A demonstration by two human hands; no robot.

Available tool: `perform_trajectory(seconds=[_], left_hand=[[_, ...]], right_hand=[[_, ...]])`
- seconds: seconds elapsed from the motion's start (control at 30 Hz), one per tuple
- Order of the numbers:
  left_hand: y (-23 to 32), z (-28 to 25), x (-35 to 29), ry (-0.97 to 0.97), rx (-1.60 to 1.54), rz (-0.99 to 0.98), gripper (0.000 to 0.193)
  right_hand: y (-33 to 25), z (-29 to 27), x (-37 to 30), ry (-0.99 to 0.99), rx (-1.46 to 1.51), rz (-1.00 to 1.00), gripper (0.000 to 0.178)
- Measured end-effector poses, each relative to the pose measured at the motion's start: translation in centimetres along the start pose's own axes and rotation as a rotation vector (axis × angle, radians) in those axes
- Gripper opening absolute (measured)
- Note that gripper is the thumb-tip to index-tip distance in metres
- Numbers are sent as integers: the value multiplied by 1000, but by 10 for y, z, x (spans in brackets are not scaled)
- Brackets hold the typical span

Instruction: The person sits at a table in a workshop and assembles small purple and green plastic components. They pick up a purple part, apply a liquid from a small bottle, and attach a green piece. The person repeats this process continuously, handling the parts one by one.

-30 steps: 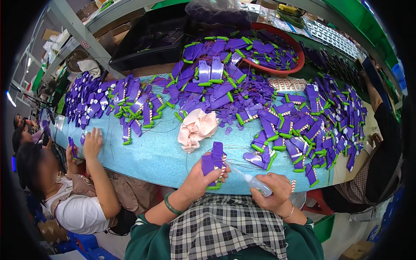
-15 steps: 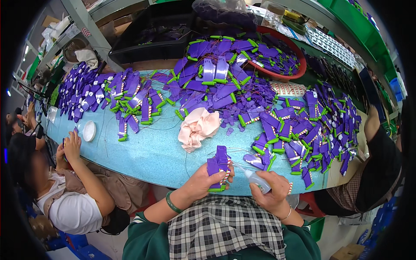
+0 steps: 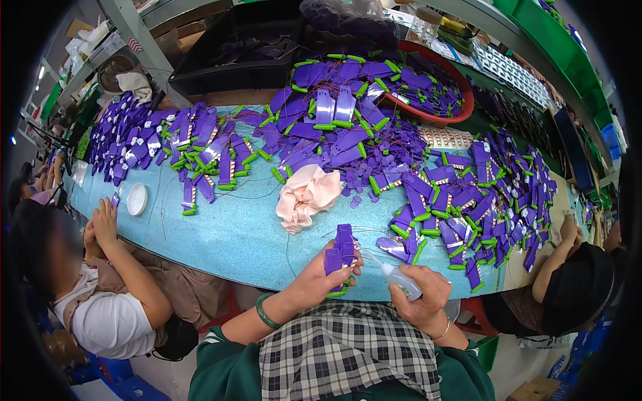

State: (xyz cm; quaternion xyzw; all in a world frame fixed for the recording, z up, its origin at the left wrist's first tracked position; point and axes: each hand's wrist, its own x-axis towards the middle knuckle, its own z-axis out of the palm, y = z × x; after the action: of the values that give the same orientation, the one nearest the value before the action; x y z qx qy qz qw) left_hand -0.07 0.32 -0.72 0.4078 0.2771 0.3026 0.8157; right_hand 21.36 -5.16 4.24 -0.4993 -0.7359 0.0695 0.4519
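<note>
Left hand [image 3: 313,279]: thumb and fingers pressed about a flat purple piece with a bright-green end [image 3: 344,242]; the purple part is pointed away from the grip, the green end is held by the palm.
Right hand [image 3: 422,294]: wrapped around a small translucent squeeze bottle with a thin nozzle [image 3: 405,284].
Nozzle: aimed leftward at the piece's edge; whether contact is made cannot be told.
Cloth: one crumpled pale-pink cloth [image 3: 307,198], laid beyond the left hand's grip, slightly to its left.
Loose stock: a heap of purple-and-green pieces [image 3: 481,194], spread to the right of and beyond both grips.
Spill risk: too much liquid could be released if the bottle is squeezed hard.
Finger risk: the left fingertips could be wetted, being placed so near the nozzle.
Slip risk: the piece could be twisted askew if the pinch is slackened.
</note>
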Motion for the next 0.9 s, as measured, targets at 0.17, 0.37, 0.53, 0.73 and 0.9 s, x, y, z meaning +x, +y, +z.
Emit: perform_trajectory(seconds=[0.17,0.37,0.53,0.73,0.9], left_hand=[[-5,4,3,20,136,83,46],[-6,4,2,21,195,105,45],[-7,2,3,1,180,151,46],[4,-1,5,-3,-412,25,52],[1,-5,7,-38,-429,49,52]], right_hand=[[1,1,2,8,29,-75,41],[1,2,3,-6,25,-76,41],[1,3,3,1,20,-91,42],[0,0,3,-3,63,-90,38],[0,2,4,-21,49,-81,36]])
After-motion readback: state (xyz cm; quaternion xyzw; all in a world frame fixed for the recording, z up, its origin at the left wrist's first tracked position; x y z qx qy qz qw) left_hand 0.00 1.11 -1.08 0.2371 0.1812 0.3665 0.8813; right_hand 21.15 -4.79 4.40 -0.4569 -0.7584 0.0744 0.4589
